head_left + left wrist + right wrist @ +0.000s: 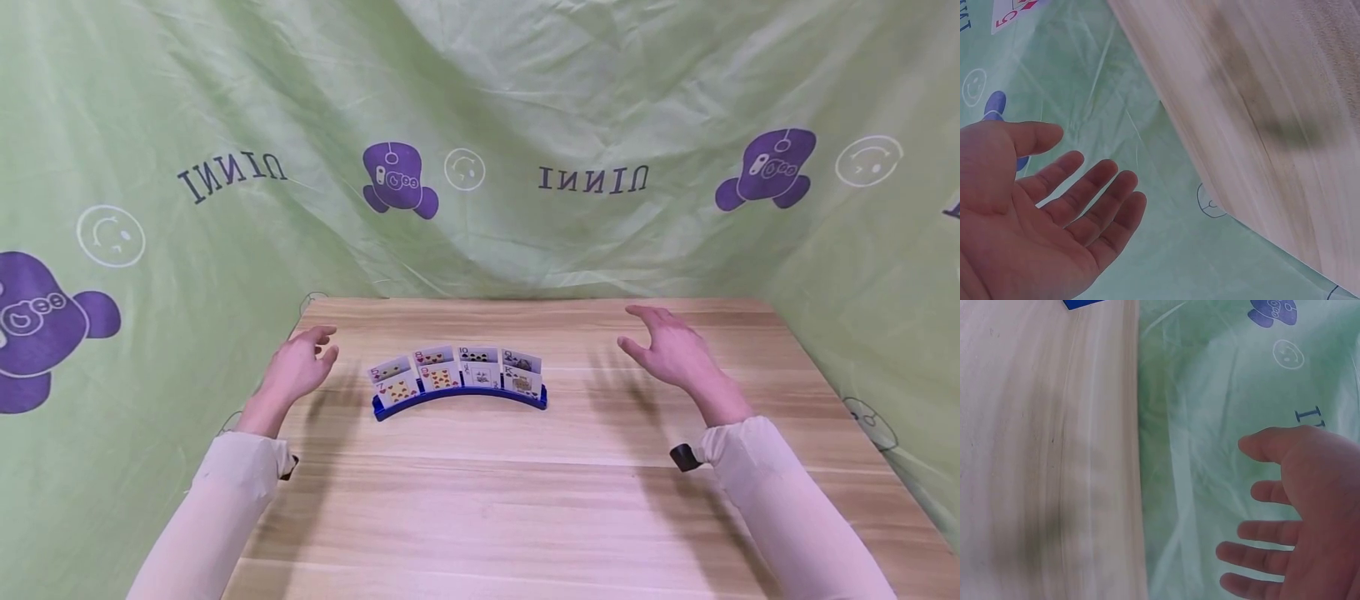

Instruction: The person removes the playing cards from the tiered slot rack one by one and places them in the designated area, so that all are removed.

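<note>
A curved blue card holder [461,393] stands on the table, with several playing cards standing in it in two rows. In the front row are a seven of hearts [395,389], a nine of hearts [439,377], a picture card [481,376] and a king [521,381]. Behind them show a five, an eight, a ten and a queen. To the holder's left, my left hand [298,364] hovers with relaxed fingers, touching nothing. My right hand [670,348] is raised farther off on the right side, its palm bare and fingers spread in the right wrist view.
The wooden table [480,517] reaches back to a green curtain [510,242] printed with purple figures, which also hangs along both sides. Dark straps [684,457] sit at the cuffs of both light sleeves.
</note>
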Demonstrator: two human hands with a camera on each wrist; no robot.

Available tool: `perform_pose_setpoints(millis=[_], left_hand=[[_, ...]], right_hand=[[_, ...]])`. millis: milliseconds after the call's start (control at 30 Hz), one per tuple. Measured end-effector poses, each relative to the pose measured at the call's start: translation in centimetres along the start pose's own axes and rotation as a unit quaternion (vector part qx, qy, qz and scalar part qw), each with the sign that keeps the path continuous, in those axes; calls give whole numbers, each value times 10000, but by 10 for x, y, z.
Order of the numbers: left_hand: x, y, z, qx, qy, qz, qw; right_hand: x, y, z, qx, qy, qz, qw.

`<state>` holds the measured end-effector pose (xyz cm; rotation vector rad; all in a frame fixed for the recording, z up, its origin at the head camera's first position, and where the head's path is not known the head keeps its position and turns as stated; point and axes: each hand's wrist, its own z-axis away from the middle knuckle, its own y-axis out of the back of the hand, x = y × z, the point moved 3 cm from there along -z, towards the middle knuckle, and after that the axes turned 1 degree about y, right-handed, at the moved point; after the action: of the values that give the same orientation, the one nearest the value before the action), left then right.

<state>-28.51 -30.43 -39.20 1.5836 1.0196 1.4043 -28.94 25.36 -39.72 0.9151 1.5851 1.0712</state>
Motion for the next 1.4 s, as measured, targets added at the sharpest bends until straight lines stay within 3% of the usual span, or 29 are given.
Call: perform_pose_setpoints(millis=[433,900,1400], left_hand=[[-3,-5,5,-236,-66,353,9991],[-5,-6,11,-323,-304,488,9978],[-10,-10,15,-547,-220,642,9962]], right_hand=[[-2,-5,1,108,142,-330,9993],[-7,-10,6,-73,290,-855,9959],[-16,-12,9,-148,407,-1123,9927]])
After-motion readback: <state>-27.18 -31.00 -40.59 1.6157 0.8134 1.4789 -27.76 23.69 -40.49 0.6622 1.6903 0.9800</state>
